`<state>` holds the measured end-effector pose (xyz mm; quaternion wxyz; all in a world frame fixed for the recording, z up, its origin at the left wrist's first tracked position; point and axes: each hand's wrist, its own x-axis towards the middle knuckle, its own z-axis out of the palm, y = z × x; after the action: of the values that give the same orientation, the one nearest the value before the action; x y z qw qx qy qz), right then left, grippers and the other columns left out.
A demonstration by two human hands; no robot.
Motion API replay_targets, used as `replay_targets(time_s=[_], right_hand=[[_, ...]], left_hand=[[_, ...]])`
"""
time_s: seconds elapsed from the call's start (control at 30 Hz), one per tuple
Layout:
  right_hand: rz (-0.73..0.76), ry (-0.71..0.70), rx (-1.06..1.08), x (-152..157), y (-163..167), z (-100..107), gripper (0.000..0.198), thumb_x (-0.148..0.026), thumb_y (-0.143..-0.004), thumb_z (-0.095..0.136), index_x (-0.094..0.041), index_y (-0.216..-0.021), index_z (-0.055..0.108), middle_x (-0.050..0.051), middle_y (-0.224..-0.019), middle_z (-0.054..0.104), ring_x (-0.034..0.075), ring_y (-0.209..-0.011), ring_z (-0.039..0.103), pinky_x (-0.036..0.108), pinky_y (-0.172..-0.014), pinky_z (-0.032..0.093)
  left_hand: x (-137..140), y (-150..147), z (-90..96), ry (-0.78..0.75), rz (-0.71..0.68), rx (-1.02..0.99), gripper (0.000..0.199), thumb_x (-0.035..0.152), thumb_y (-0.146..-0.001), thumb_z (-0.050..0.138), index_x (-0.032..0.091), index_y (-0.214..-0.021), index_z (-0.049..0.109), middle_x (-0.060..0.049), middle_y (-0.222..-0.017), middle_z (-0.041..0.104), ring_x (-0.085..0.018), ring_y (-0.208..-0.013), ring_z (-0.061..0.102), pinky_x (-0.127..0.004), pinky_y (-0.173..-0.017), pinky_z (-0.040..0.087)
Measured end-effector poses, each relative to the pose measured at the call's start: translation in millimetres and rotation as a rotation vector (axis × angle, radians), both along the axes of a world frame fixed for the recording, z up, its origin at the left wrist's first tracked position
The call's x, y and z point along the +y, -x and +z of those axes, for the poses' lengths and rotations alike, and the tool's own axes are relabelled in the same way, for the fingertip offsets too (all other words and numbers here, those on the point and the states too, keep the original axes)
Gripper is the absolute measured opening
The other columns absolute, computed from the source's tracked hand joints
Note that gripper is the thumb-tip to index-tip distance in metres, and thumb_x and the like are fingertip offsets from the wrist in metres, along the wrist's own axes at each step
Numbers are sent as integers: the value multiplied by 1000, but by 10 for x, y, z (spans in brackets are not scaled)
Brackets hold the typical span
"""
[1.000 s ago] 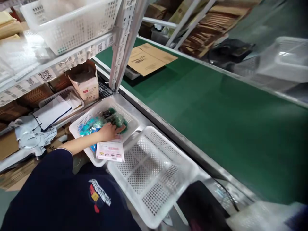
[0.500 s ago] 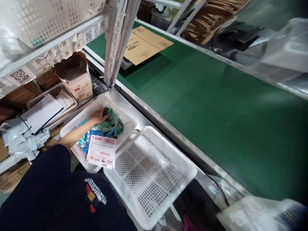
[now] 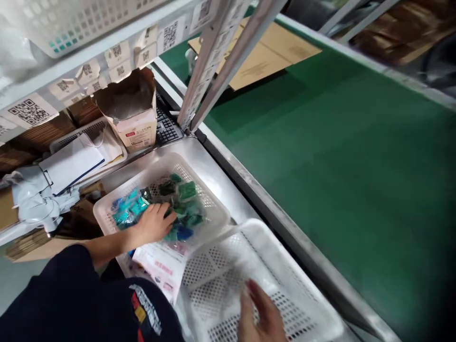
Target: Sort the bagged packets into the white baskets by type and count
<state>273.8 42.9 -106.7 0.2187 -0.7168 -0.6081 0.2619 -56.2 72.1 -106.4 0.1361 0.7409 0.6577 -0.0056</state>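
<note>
My left hand (image 3: 154, 223) is in the left white plastic basket (image 3: 210, 199), resting on small clear packets with its fingers apart and bent. Under and beyond the fingers lie several green packets (image 3: 187, 191) and a dark one (image 3: 166, 187). Turquoise packets (image 3: 130, 204) gather on the wrist side, and a blue packet (image 3: 184, 232) is near the fingertips. A printed paper slip (image 3: 162, 268) hangs over the basket's near edge. Blurred by motion, my right hand (image 3: 261, 313) is above the second white basket (image 3: 317, 297); whether it holds anything is unclear.
A green conveyor belt (image 3: 320, 156) runs along the right, with flat cardboard (image 3: 270, 52) on it. Metal posts (image 3: 217, 61) rise beside a keyboard (image 3: 166, 126) and an open carton (image 3: 137, 128). A clipboard (image 3: 73, 161) lies at left, below a shelf with QR labels (image 3: 30, 111).
My right hand has come into view over the second basket. My left hand has shifted nearer over the packets, which now lie more spread out. The camera view has turned and moved closer.
</note>
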Motion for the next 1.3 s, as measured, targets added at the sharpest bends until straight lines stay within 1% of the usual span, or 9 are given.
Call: replay_targets(time_s=[0.17, 0.27, 0.4, 0.53, 0.73, 0.8, 0.93, 1.1, 1.3], right_hand=[[399, 31, 186, 1271, 1172, -406, 75, -74, -101, 49, -14, -144, 65, 22, -145, 69, 36, -136, 66, 57, -115, 55], [625, 145, 111, 1547, 1667, -669, 72, -63, -107, 39, -11, -154, 57, 23, -155, 62, 34, -148, 56, 56, -125, 46], [792, 228, -45, 1496, 1827, -856, 53, -44, -107, 36, -15, -132, 73, 21, -140, 71, 35, -137, 62, 60, -122, 46], [607, 220, -67, 1522, 1696, -873, 53, -43, -106, 37, -13, -127, 74, 22, -120, 77, 36, -115, 71, 57, -107, 56], [469, -167, 112, 1267, 1623, -599, 57, -46, -106, 57, -15, -154, 57, 21, -151, 65, 35, -145, 57, 58, -124, 46], [589, -190, 177, 1087, 1684, -489, 50, -41, -109, 52, -19, -153, 60, 18, -150, 66, 33, -148, 56, 58, -126, 45], [939, 179, 131, 844, 1873, -345, 50, -47, -111, 46, -21, -148, 69, 14, -151, 67, 35, -148, 55, 58, -124, 48], [970, 329, 52, 664, 1964, -142, 53, -52, -107, 55, -20, -147, 70, 15, -148, 69, 36, -141, 59, 54, -119, 53], [992, 371, 126, 466, 1764, 7, 50, -50, -99, 66, -26, -143, 73, 12, -143, 73, 37, -134, 66, 54, -109, 60]], left_hand=[[-244, -107, 63, -13, 41, -62, 40, 50, -103, 68, 26, -136, 69, -14, -144, 68, -29, -115, 68, -42, -96, 57], [-364, -121, 47, -48, 60, -104, 29, 49, -105, 66, 29, -125, 74, -10, -138, 72, -27, -111, 69, -42, -94, 57], [-447, -126, -22, -78, 71, -186, 17, 40, -105, 63, 31, -105, 78, -7, -125, 77, -25, -101, 70, -42, -85, 59], [-525, -113, -82, -147, 99, -247, 25, 40, -101, 63, 29, -83, 75, -6, -81, 70, -23, -76, 66, -41, -67, 53], [-567, -39, -99, -243, 138, -359, 35, 37, -98, 61, 27, -64, 63, -2, -63, 60, -17, -60, 61, -35, -60, 50], [-580, 5, -59, -160, 152, -437, 31, 36, -96, 60, 27, -67, 65, -2, -66, 65, -18, -62, 65, -36, -62, 54], [-613, 243, 106, -60, 152, -596, 20, 42, -90, 61, 28, -95, 74, -4, -79, 75, -22, -70, 71, -40, -69, 62], [-400, 706, 181, -113, 486, -283, 38, 45, -102, 57, 25, -133, 68, -9, -124, 77, -32, -121, 71, -52, -111, 58], [-361, 821, 15, 216, 437, -250, 47, 51, -102, 66, 27, -143, 69, -12, -153, 67, -34, -138, 66, -52, -117, 55]])
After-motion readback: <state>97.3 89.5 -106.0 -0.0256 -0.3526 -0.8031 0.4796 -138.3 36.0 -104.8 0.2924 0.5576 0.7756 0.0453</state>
